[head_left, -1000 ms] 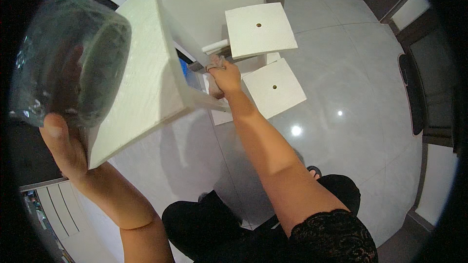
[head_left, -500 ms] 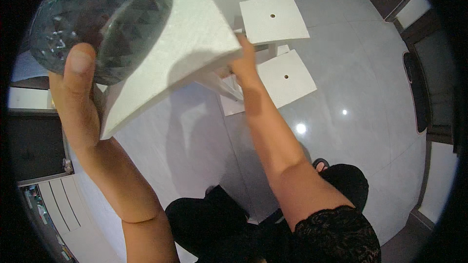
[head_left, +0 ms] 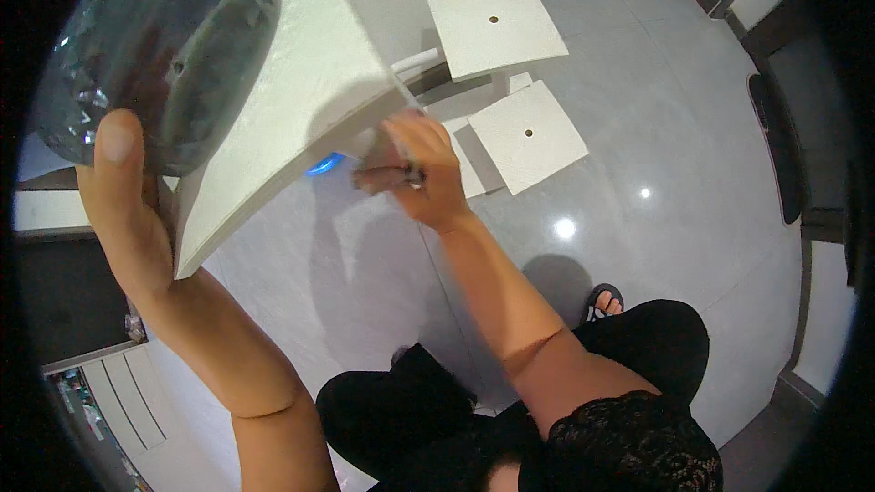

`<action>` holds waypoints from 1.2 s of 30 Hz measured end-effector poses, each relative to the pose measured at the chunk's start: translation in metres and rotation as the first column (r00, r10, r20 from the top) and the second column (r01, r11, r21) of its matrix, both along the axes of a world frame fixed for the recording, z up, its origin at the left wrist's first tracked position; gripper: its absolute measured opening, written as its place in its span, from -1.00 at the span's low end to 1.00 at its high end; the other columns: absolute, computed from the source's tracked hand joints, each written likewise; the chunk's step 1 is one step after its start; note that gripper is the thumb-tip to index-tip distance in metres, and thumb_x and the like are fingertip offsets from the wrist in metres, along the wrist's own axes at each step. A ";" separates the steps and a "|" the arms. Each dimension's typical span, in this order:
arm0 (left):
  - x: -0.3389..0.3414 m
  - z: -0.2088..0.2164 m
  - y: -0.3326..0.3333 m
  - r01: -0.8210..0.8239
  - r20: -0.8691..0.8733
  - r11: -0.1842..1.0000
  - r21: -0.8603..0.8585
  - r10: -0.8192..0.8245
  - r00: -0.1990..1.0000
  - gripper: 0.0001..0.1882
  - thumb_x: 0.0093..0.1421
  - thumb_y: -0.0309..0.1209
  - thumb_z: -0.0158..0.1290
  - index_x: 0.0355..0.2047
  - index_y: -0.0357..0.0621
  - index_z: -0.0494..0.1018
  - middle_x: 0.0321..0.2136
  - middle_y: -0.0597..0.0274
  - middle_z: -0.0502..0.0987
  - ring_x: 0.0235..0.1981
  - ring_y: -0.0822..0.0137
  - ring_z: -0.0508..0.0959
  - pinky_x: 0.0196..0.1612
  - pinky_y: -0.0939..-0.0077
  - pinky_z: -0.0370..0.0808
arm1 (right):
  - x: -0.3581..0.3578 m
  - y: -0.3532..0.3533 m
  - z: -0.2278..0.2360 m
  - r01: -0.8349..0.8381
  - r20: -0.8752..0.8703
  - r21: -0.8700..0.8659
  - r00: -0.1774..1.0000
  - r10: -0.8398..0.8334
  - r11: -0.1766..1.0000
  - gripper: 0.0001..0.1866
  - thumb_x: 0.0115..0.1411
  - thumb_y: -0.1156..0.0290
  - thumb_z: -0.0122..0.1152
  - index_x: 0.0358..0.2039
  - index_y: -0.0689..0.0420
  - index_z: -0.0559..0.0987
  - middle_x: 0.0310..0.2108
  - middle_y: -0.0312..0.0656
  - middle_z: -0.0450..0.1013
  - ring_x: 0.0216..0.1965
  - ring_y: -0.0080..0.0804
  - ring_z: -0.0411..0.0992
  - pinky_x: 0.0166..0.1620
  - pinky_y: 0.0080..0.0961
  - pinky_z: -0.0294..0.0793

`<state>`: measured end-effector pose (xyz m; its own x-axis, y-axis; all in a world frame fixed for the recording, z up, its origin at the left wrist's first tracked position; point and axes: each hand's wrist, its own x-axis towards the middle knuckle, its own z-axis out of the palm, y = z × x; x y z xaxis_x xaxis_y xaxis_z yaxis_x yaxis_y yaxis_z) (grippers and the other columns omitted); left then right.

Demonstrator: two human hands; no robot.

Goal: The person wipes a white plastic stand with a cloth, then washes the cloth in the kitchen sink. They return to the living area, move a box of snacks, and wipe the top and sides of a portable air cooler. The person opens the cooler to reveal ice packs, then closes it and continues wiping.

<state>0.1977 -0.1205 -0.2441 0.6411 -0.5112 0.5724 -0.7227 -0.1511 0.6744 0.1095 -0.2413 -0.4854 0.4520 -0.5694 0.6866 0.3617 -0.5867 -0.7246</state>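
Observation:
A dark, faceted glass vessel (head_left: 155, 55) is over a white square board (head_left: 301, 64) at upper left. My left hand (head_left: 128, 210) is closed at the board's near left corner, its thumb upright against the glass. The fingers are hidden behind the vessel. Right of the board's near edge, my right hand (head_left: 433, 169) is closed on a crumpled greyish-brown cloth (head_left: 378, 159), blurred by motion. Just beyond the cloth, a small bright blue thing (head_left: 325, 164) shows under the board's edge.
Two lower white square boards, an upper one (head_left: 497, 36) and a lower one (head_left: 533, 141), each have a central hole and join a white frame. Grey tiles (head_left: 638, 246) cover the floor. A dark mat (head_left: 775, 146) lies at right. White drawers (head_left: 128, 401) stand at lower left.
My right hand has drawn back from beside the white frame, toward me and left, bringing the cloth into view. The vessel and top board sit slightly further left in view; my left hand keeps its grip.

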 end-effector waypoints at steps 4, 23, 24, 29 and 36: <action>0.005 -0.005 -0.002 0.029 -0.022 0.999 -0.015 -0.029 0.999 -0.18 0.01 0.15 0.10 0.08 -0.30 0.32 -0.04 -0.04 0.46 0.00 0.14 0.46 0.09 0.40 0.29 | 0.002 -0.019 -0.031 -0.277 0.238 0.639 0.958 0.158 0.718 -0.56 0.10 0.31 0.18 0.02 0.05 0.44 -0.07 -0.12 0.44 -0.09 -0.19 0.45 0.07 -0.34 0.34; 0.002 -0.009 0.010 -0.061 0.021 0.998 0.014 0.061 0.998 -0.06 -0.07 0.28 0.06 0.16 -0.17 0.25 0.10 -0.05 0.35 0.09 0.05 0.38 0.18 0.20 0.18 | 0.028 -0.034 0.009 -0.583 0.270 0.648 0.777 0.568 0.490 -0.81 0.02 0.36 0.24 -0.34 0.13 0.56 -0.29 -0.18 0.47 -0.23 -0.32 0.43 -0.06 -0.46 0.40; -0.002 -0.006 0.009 -0.045 0.030 0.999 0.004 0.045 0.999 -0.07 -0.06 0.27 0.06 0.15 -0.15 0.26 0.09 -0.05 0.36 0.09 0.05 0.39 0.17 0.20 0.19 | 0.024 -0.029 -0.004 -0.530 0.148 0.594 0.811 0.565 0.605 -0.71 -0.05 0.29 0.28 -0.27 0.08 0.58 -0.28 -0.16 0.47 -0.19 -0.27 0.42 -0.02 -0.41 0.39; -0.005 -0.013 0.016 -0.069 -0.048 0.997 -0.029 0.068 0.997 -0.09 0.06 0.18 0.01 0.22 -0.26 0.13 0.15 -0.08 0.28 0.15 0.02 0.31 0.18 0.14 0.20 | 0.014 0.005 -0.131 0.102 -0.201 0.634 0.979 0.035 0.767 -0.86 0.06 0.44 0.23 -0.35 0.20 0.55 -0.38 -0.21 0.43 -0.33 -0.44 0.40 -0.24 -0.50 0.41; -0.006 -0.016 0.017 -0.116 -0.089 0.989 -0.096 0.107 0.990 -0.19 0.11 0.12 -0.02 0.17 -0.26 0.23 0.11 -0.05 0.33 0.15 0.05 0.31 0.21 0.16 0.13 | 0.045 0.001 -0.130 0.390 -0.329 0.457 0.909 -0.256 0.799 -0.64 0.13 0.25 0.17 -0.14 0.24 0.53 -0.22 -0.08 0.49 -0.06 -0.21 0.38 -0.01 -0.26 0.34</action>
<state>0.1915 -0.1034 -0.2605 0.7386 -0.3766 0.5592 -0.6456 -0.1562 0.7475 0.1542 -0.2407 -0.6152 0.2892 -0.9440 0.1586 -0.0063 -0.1676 -0.9858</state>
